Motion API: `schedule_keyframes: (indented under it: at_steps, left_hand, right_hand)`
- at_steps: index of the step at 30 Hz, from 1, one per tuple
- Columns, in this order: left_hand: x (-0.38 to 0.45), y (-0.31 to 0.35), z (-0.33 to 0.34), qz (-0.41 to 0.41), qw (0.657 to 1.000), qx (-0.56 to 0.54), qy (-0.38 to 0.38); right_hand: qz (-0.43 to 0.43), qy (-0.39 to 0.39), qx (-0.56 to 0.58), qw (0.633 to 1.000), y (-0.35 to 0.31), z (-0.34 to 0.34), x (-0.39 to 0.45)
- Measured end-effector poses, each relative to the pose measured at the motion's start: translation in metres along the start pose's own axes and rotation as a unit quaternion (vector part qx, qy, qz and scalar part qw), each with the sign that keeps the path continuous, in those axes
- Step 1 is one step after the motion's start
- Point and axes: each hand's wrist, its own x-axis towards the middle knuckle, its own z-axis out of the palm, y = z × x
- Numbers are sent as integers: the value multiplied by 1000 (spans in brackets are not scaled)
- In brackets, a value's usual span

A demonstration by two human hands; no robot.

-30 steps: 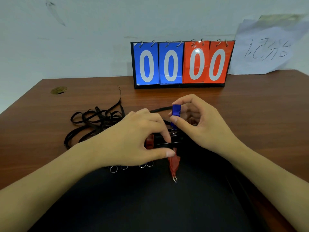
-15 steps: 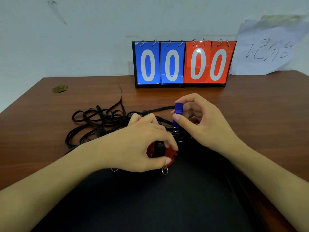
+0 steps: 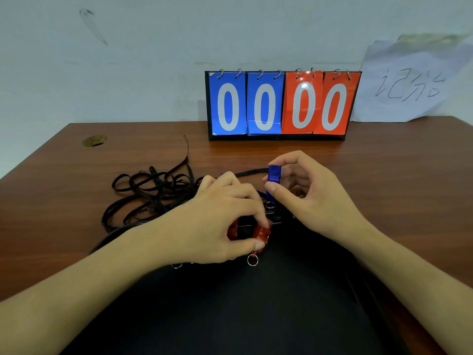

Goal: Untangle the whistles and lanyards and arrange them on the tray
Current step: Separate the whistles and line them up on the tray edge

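A black tray (image 3: 256, 308) fills the near part of the table. My left hand (image 3: 217, 221) pinches a red whistle (image 3: 261, 234) at the tray's far edge; its metal ring (image 3: 252, 260) hangs below my thumb. A second red whistle (image 3: 232, 230) shows under the same hand. My right hand (image 3: 312, 193) holds a blue whistle (image 3: 273, 178) upright between thumb and forefinger, its ring (image 3: 269, 204) at the bottom. A tangle of black lanyards (image 3: 153, 196) lies on the table left of my hands. More small rings (image 3: 176, 265) peek out under my left wrist.
A flip scoreboard (image 3: 282, 105) reading 00 00 stands at the back of the brown wooden table (image 3: 384, 175). A sheet of paper with handwriting (image 3: 412, 83) leans on the wall at the right. A round mark (image 3: 94, 140) sits at the far left.
My left hand has drawn the red whistle up from hanging over the tray to the tray's far edge, fingers curled tighter around it. My right hand with the blue whistle barely moved.
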Motion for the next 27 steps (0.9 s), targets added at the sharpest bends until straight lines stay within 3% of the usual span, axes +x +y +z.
schedule_keyframes:
  at_steps: [7, 18, 24, 27]
  left_hand:
    - [0, -3, -1, -9, 1000, -19, 20]
    - [0, -2, -7, -41, 999, 36, 6]
    - [3, -8, -7, -71, 997, -7, -22]
    - [2, -11, -6, -73, 997, -7, -27]
  right_hand:
    - [-5, -1, -7, 1000, -1, 0, 0]
    - [3, -10, -16, 1000, 0, 0, 0]
    - [20, -94, 109, 989, -1, -10, 3]
    - [9, -132, 93, 987, -1, -16, 3]
